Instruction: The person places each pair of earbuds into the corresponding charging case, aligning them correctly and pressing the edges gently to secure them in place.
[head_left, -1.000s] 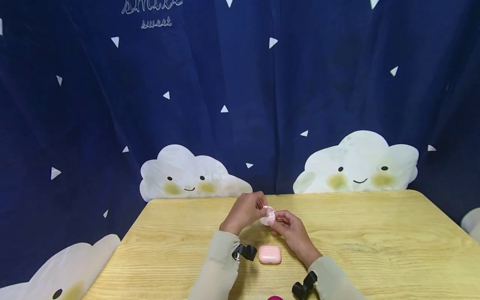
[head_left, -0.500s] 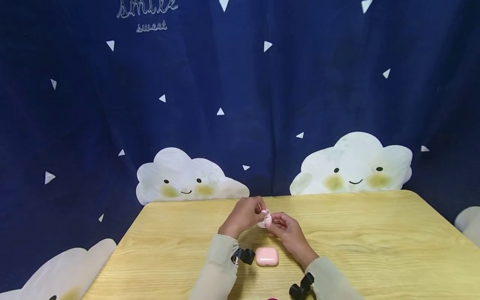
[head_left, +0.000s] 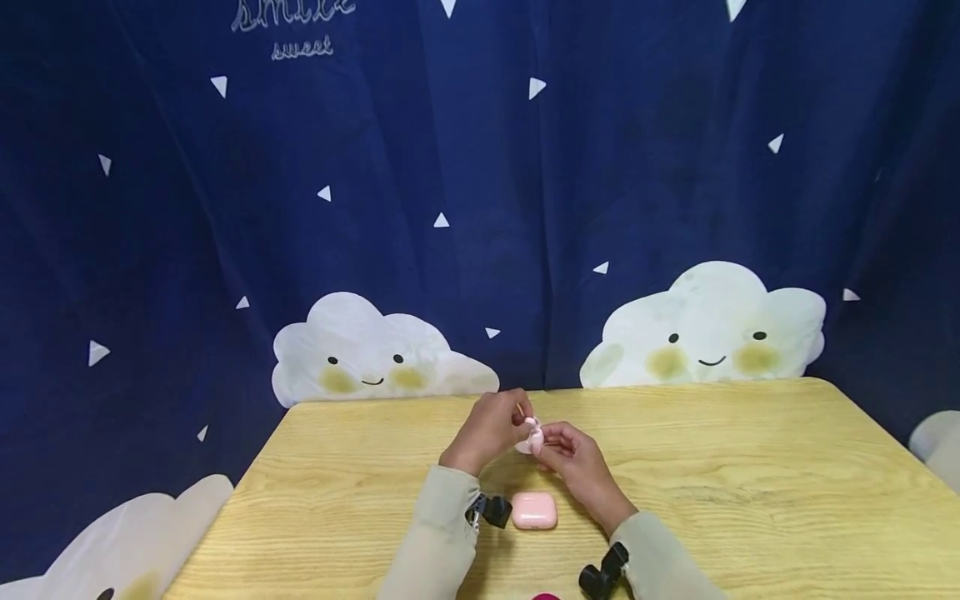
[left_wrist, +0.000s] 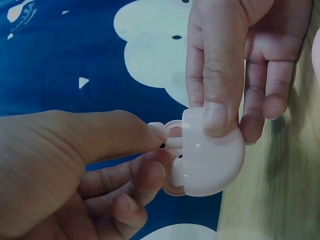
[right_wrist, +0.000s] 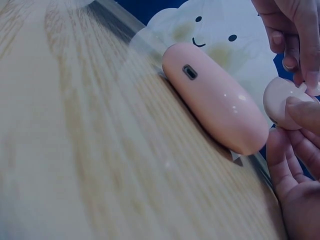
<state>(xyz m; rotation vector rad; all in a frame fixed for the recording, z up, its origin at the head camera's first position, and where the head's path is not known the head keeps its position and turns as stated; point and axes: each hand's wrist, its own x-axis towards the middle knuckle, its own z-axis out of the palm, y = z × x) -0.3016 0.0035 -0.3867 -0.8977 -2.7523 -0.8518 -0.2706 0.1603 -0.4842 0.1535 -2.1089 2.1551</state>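
Observation:
Both hands meet just above the wooden table (head_left: 750, 483). My right hand (head_left: 553, 446) grips a small rounded pink case (head_left: 531, 439) between thumb and fingers; in the left wrist view the thumb presses on the case (left_wrist: 212, 165). My left hand (head_left: 519, 421) pinches a small pale earbud-like piece (left_wrist: 167, 139) at the case's open side, thumb (left_wrist: 125, 132) on top. In the right wrist view the held case (right_wrist: 280, 100) shows at the right edge. A second, closed pink case (head_left: 534, 510) lies flat on the table between my wrists, its port (right_wrist: 189, 71) visible.
A dark blue curtain (head_left: 480, 208) with white clouds and triangles hangs right behind the table's far edge. Black wrist cameras (head_left: 491, 508) sit on both sleeves. A magenta object (head_left: 545, 596) peeks in at the bottom edge.
The hands have drawn closer together around the small case and dropped slightly. The closed pink case on the table has not moved.

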